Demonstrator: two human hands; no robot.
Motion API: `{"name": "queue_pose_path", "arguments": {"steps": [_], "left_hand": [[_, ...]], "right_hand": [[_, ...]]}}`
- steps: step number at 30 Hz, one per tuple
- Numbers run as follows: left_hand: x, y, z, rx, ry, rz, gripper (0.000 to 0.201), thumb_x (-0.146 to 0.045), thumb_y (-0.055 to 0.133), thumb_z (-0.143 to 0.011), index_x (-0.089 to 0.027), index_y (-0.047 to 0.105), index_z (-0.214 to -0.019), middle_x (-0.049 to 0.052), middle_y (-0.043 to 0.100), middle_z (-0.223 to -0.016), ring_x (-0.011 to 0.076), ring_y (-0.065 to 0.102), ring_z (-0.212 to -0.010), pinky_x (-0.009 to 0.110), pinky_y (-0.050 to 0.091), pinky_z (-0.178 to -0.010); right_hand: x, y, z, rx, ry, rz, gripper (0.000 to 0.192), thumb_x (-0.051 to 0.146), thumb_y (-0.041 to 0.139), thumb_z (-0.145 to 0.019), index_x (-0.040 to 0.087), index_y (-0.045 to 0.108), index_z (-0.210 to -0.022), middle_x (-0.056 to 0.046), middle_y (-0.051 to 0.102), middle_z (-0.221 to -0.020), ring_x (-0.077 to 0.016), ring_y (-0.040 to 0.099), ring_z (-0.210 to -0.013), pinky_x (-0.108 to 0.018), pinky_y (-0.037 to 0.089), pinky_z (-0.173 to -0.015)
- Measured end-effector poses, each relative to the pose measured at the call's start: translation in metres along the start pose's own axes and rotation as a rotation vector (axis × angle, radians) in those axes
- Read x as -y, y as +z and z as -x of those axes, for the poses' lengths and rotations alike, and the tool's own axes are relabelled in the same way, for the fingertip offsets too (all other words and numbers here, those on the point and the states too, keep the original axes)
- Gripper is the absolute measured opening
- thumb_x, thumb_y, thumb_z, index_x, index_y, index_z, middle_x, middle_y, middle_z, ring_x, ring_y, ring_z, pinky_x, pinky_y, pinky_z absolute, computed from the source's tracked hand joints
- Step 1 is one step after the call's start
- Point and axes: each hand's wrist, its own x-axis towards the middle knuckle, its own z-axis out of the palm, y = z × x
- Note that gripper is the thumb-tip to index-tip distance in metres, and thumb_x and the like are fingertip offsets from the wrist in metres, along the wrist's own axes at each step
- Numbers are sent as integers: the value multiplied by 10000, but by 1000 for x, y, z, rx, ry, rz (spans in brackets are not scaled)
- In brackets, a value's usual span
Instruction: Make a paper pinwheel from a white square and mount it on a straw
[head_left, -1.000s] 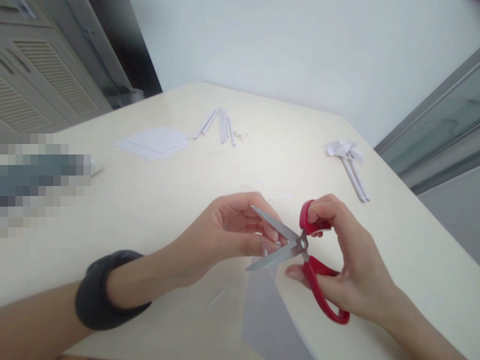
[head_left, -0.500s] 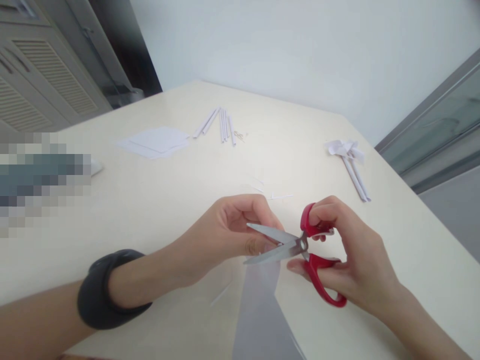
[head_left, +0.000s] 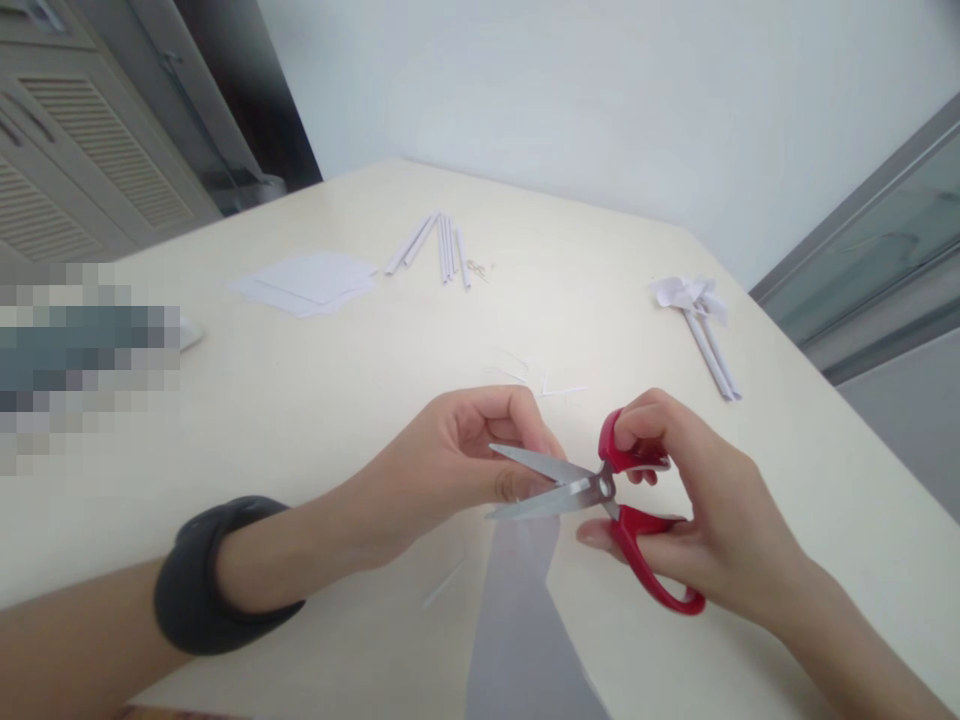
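My right hand [head_left: 697, 500] grips red-handled scissors [head_left: 547, 497], thumb and fingers through the loops. Their blades stand apart and point left, over the fingertips of my left hand [head_left: 480, 450]. That hand is closed in a pinch on a sheet of paper [head_left: 525, 620], which hangs down toward the near edge of the view. The paper's pinched top is partly hidden behind blades and fingers. A black band [head_left: 225, 575] circles my left wrist.
Several rolled paper tubes [head_left: 446, 250] lie at the back beside stacked paper sheets [head_left: 307, 283]. Two paper pinwheels [head_left: 697, 310] rest on the right of the white table [head_left: 315, 400]. Thin paper strips [head_left: 559, 391] are scattered beyond my hands. A blurred-out patch [head_left: 82, 350] covers something at left.
The hands, scissors and paper hold almost the same position. The lower scissor loop has shifted slightly to the right, and the view has moved a little.
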Motion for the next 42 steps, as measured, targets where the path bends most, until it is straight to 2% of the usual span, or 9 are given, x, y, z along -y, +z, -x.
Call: {"name": "queue_pose_path", "arguments": {"steps": [19,23,27,32,36,42], "left_hand": [[-1,3,-1,10,-5,11,116,-127,709,-727,-155,606,-681,-5,655,-692,101,577,-611,192,437,-566],[0,3,-1,14,6,10,162,-46,702,-708,-167,598,-681,-22,666,-687,99,598,-643,185,449,-582],[0,3,-1,22,29,4,222,51,655,-715,-166,607,-711,-35,674,-717,72,604,-683,154,446,-606],[-1,4,-1,29,11,12,223,52,654,-721,-165,604,-724,-29,674,-734,60,599,-693,135,444,-601],[-1,3,-1,2,23,-13,181,4,674,-737,-167,621,-711,-29,668,-730,61,602,-706,137,460,-637],[-2,3,-1,-6,21,-3,115,-149,737,-717,-163,623,-714,-23,659,-721,81,577,-674,154,449,-605]], "right_hand": [[1,5,2,4,55,-76,493,254,812,-601,258,368,-815,49,457,-729,-106,406,-574,-223,377,-491],[0,4,2,7,116,-202,401,215,763,-657,253,395,-811,52,468,-730,-102,397,-573,-227,362,-492],[-3,0,-2,-41,190,-311,379,279,763,-683,258,416,-833,59,468,-732,-105,404,-583,-240,371,-522],[-4,-1,-7,-68,276,-359,349,246,752,-705,263,432,-844,68,469,-751,-102,421,-617,-237,386,-579],[-1,1,-5,-41,217,-420,387,239,772,-681,272,432,-865,61,473,-795,-112,422,-656,-244,388,-592],[5,3,2,-28,100,-355,394,127,738,-666,260,428,-872,45,455,-811,-113,382,-634,-252,364,-542]]}}
